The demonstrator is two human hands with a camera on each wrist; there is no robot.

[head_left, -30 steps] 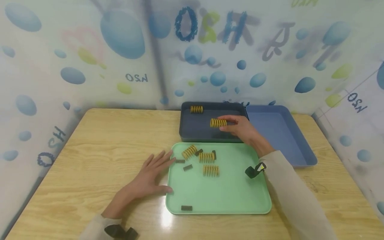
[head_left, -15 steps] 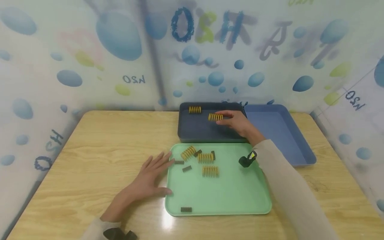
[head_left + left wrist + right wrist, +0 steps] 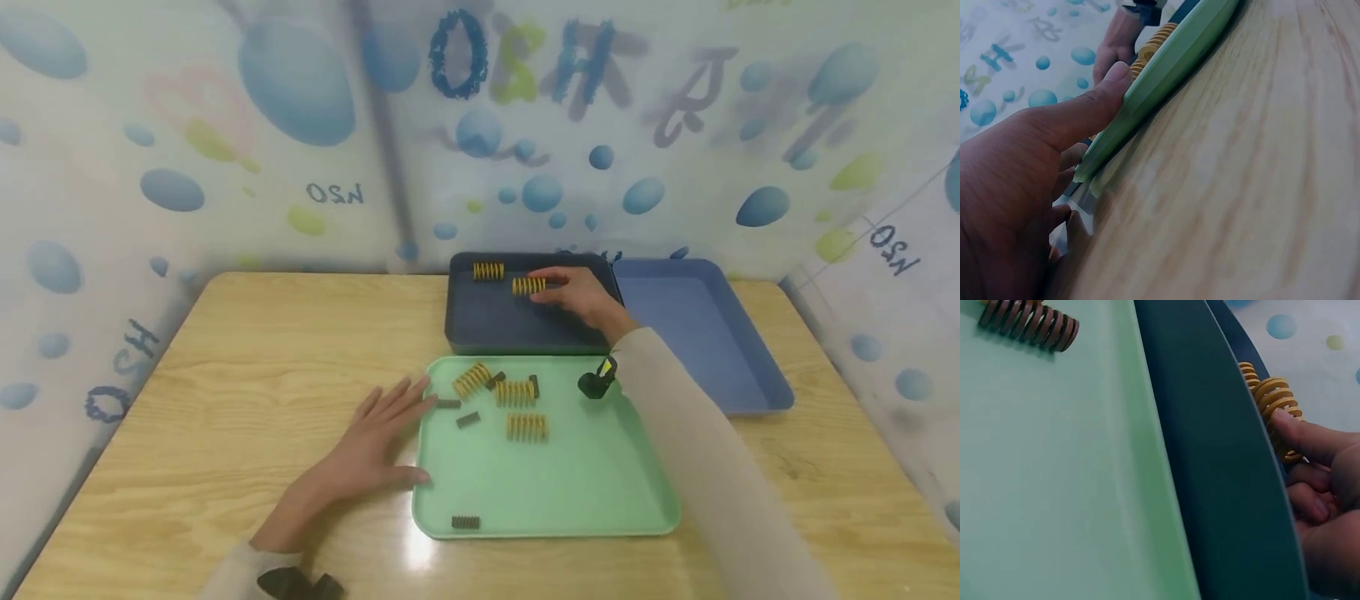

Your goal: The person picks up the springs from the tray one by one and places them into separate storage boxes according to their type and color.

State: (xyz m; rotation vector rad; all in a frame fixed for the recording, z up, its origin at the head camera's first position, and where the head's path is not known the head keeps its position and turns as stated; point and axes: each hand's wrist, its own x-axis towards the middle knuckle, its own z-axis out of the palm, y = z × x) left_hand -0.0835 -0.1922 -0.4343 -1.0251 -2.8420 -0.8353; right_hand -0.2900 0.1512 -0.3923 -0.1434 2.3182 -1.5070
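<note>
Yellow spring (image 3: 489, 272) in dark tray (image 3: 495, 323), another (image 3: 528, 287) held

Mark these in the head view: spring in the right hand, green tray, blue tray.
Held yellow spring (image 3: 523, 287), head view: middle of its coils.
Green tray (image 3: 558, 487), head view: bare floor.
Blue tray (image 3: 696, 327), head view: bare floor.

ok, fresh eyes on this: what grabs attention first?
Probably the green tray mid-table, yellow springs and small dark springs scattered across its left half. Next, the right hand pinching another yellow spring at the dark tray behind. The left hand lies along the green tray's left edge.
</note>
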